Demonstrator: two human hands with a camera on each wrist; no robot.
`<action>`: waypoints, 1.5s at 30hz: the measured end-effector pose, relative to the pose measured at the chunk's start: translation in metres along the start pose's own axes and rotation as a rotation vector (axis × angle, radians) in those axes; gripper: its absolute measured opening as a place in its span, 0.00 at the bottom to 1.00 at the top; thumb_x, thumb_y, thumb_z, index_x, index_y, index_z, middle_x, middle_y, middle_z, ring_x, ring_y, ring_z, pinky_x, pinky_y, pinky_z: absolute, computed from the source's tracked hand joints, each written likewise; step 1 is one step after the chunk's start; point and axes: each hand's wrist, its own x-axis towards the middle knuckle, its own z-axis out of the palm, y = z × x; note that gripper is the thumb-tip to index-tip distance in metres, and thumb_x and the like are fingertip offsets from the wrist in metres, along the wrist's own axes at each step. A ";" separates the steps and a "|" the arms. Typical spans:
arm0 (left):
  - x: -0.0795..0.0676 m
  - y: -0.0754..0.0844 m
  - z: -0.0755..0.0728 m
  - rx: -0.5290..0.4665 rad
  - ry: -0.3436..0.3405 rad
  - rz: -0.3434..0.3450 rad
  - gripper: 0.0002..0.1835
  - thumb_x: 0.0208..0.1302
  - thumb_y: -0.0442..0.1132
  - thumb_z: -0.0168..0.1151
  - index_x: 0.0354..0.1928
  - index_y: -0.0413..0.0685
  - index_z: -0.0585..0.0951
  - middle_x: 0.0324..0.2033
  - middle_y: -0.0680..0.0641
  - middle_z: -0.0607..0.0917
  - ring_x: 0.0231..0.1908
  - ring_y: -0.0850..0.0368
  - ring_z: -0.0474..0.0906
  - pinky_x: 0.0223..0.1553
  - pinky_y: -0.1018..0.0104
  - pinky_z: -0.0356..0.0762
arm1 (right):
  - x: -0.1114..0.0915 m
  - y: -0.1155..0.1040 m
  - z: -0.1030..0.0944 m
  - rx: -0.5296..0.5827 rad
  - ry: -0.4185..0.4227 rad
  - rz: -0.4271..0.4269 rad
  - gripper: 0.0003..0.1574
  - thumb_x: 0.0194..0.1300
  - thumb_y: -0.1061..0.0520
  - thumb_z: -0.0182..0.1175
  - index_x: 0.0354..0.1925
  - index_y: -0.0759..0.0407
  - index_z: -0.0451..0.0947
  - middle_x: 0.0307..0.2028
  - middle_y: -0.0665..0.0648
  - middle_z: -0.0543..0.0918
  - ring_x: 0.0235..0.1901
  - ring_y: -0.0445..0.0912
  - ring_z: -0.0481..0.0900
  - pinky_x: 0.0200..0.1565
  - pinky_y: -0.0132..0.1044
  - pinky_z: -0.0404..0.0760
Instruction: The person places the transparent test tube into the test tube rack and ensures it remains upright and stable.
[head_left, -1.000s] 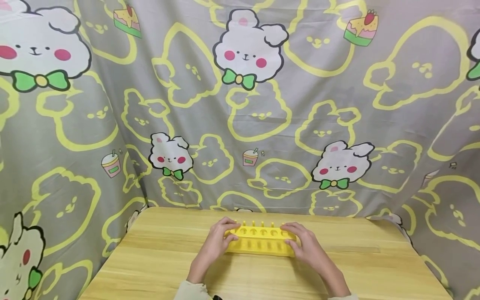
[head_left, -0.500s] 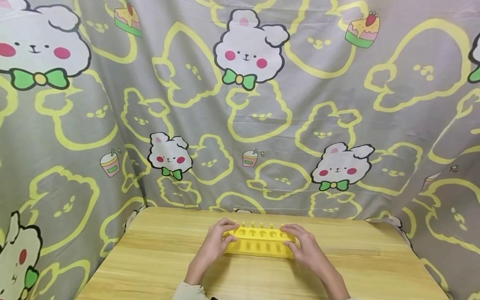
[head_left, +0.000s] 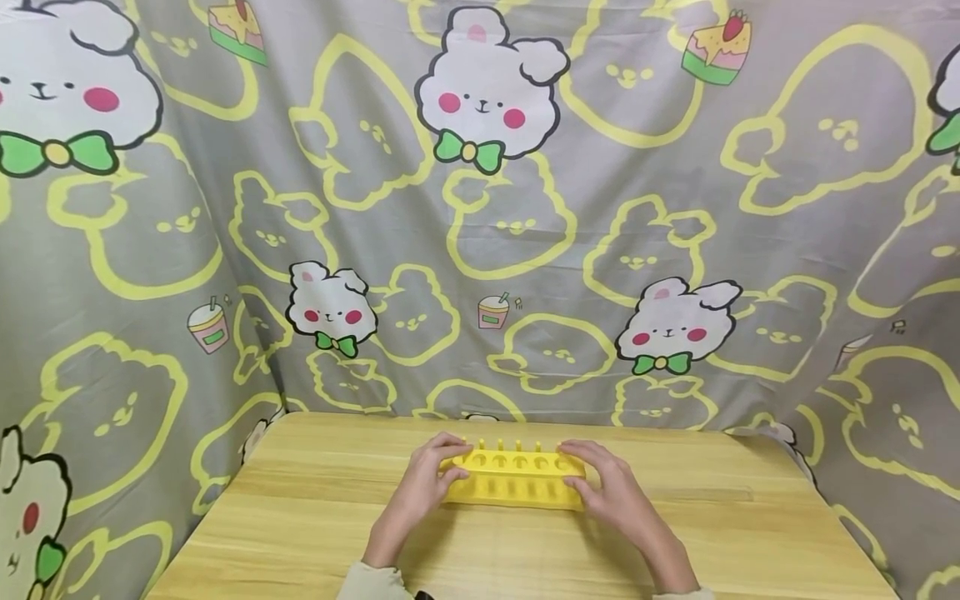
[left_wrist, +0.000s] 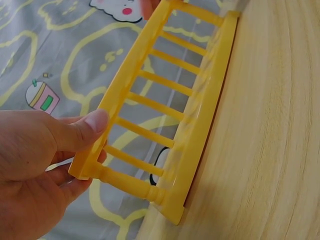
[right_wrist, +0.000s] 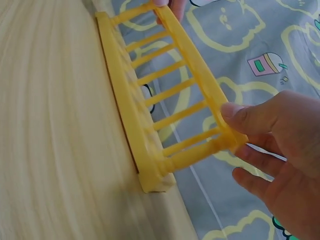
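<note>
A yellow plastic test tube rack [head_left: 512, 492] stands upright on the table, with a row of round holes in its top board and short pegs along the far side. At its left end my left hand [head_left: 427, 477] grips the top board, thumb on the near edge and fingers over the far side. My right hand [head_left: 611, 482] holds the right end in the same way. In the left wrist view, the thumb [left_wrist: 96, 121] presses the board above a thick end post [left_wrist: 125, 182]. Thin rods join top board and base [right_wrist: 127, 107] in the right wrist view.
The wood-grain table [head_left: 450, 558] extends on all sides of the rack. Right of it lies a faint clear strip [head_left: 705, 493]. A grey curtain [head_left: 540, 275] with rabbit prints hangs behind the table and at both sides.
The head view has shifted slightly. Both hands keep their grip on the rack's ends, and the rack stays in the same place on the table.
</note>
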 end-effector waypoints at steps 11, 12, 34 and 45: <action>0.000 0.000 -0.001 -0.011 -0.006 -0.018 0.20 0.57 0.30 0.74 0.52 0.33 0.86 0.49 0.42 0.85 0.51 0.44 0.82 0.55 0.51 0.83 | -0.004 0.006 -0.019 -0.051 0.037 0.032 0.31 0.54 0.72 0.74 0.57 0.60 0.83 0.57 0.58 0.84 0.57 0.59 0.82 0.60 0.58 0.78; 0.000 0.000 0.000 -0.009 -0.007 -0.016 0.20 0.57 0.30 0.74 0.52 0.33 0.86 0.49 0.42 0.85 0.51 0.44 0.83 0.55 0.51 0.83 | -0.004 0.007 -0.020 -0.054 0.037 0.038 0.31 0.54 0.71 0.75 0.57 0.60 0.83 0.57 0.58 0.84 0.57 0.58 0.82 0.60 0.58 0.78; 0.000 0.000 0.000 -0.016 -0.014 -0.028 0.20 0.58 0.29 0.73 0.53 0.33 0.85 0.50 0.41 0.84 0.52 0.43 0.82 0.56 0.50 0.82 | -0.022 0.033 -0.054 -0.126 0.017 0.170 0.25 0.57 0.73 0.70 0.54 0.61 0.84 0.53 0.63 0.85 0.56 0.65 0.81 0.57 0.64 0.78; 0.000 -0.001 0.000 -0.029 -0.017 -0.034 0.20 0.58 0.28 0.73 0.53 0.32 0.85 0.50 0.40 0.84 0.53 0.43 0.82 0.56 0.51 0.82 | -0.036 0.048 -0.072 -0.146 -0.045 0.286 0.26 0.58 0.76 0.65 0.55 0.62 0.84 0.55 0.66 0.83 0.59 0.70 0.77 0.59 0.69 0.75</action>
